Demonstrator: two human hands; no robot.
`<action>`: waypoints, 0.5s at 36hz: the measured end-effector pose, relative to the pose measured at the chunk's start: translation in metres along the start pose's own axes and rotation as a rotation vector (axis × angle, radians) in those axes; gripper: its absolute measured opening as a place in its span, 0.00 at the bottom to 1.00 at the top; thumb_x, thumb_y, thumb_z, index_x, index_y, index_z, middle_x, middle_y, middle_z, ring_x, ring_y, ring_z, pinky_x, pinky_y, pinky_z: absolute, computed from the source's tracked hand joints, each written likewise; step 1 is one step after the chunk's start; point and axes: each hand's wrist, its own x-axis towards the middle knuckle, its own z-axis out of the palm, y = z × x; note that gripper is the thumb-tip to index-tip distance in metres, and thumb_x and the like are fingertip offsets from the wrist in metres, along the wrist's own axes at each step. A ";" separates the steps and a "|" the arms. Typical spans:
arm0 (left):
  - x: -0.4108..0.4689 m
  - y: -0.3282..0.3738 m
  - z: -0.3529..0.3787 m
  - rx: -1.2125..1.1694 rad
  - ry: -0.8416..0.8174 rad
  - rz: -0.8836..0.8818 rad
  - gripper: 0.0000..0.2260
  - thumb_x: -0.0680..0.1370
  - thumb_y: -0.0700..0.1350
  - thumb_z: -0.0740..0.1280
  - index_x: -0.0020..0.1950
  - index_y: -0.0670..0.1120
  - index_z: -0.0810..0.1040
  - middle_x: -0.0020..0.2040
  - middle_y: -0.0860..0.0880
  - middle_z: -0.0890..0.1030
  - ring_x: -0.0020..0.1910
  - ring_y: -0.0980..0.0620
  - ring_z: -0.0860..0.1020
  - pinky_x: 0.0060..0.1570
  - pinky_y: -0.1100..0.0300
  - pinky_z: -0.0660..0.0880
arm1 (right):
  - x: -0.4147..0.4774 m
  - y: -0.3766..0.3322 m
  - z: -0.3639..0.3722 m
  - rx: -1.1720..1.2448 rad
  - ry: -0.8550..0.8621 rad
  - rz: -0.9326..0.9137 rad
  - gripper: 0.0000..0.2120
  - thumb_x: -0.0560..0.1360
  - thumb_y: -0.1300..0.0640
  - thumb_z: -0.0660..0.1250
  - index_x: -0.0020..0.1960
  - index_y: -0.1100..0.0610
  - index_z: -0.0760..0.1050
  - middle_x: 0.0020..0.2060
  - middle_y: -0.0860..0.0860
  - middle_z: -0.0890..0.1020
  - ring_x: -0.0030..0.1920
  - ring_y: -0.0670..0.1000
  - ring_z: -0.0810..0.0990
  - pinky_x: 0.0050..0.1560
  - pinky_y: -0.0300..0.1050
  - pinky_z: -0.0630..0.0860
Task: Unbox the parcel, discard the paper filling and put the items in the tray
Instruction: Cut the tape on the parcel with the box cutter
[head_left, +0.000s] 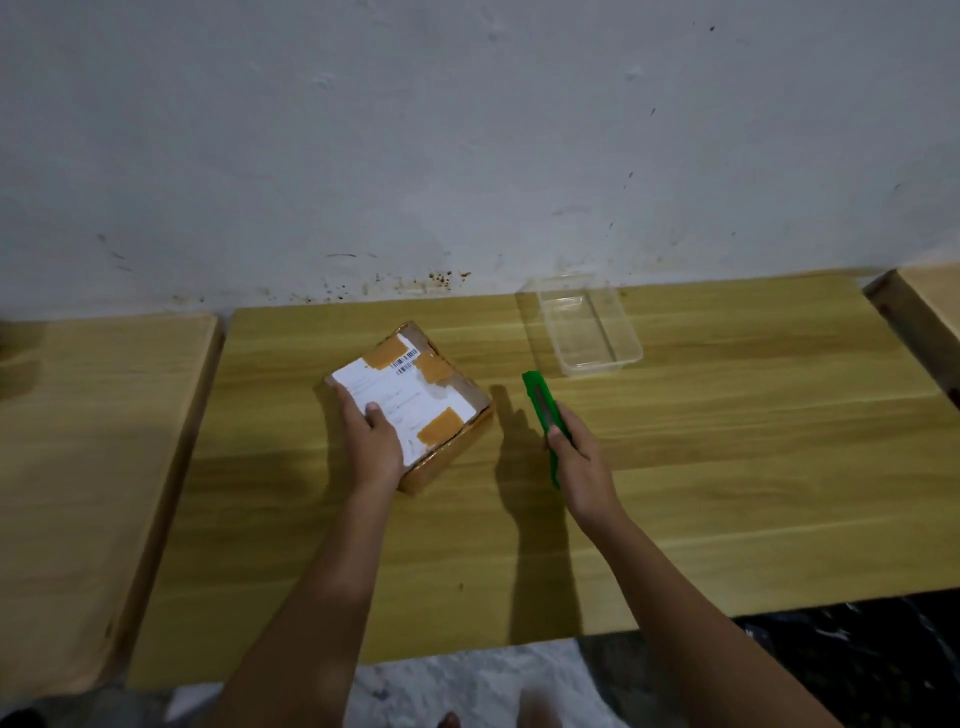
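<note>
Open tabletop (493, 353) between parcel (410, 400) and tray (582, 332), green cutter (537, 400) there, wall (467, 156) just behind tray.

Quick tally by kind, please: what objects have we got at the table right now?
Cardboard parcel: 1
Green utility knife: 1
Clear plastic tray: 1
Total: 3

Taped parcel (415, 397), green cutter (538, 402), tray (592, 370)
</note>
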 end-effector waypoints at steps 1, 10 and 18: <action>0.005 0.002 0.001 0.002 0.024 -0.011 0.24 0.83 0.42 0.49 0.77 0.51 0.44 0.71 0.46 0.67 0.64 0.44 0.71 0.42 0.68 0.63 | 0.006 0.000 0.003 0.003 -0.002 0.002 0.20 0.80 0.62 0.55 0.71 0.56 0.63 0.62 0.53 0.74 0.62 0.52 0.72 0.61 0.45 0.70; 0.046 -0.003 0.001 0.146 0.005 0.135 0.23 0.83 0.47 0.51 0.76 0.55 0.48 0.64 0.45 0.72 0.45 0.52 0.75 0.36 0.65 0.68 | 0.072 0.005 0.037 -0.289 -0.045 -0.074 0.21 0.81 0.59 0.52 0.73 0.59 0.58 0.68 0.58 0.68 0.68 0.55 0.66 0.63 0.38 0.59; 0.062 -0.010 -0.014 0.132 -0.172 0.279 0.24 0.82 0.47 0.53 0.76 0.56 0.49 0.64 0.54 0.70 0.45 0.60 0.76 0.32 0.76 0.72 | 0.114 -0.005 0.070 -0.481 -0.075 -0.147 0.23 0.81 0.57 0.51 0.75 0.53 0.53 0.61 0.59 0.69 0.52 0.49 0.67 0.53 0.39 0.62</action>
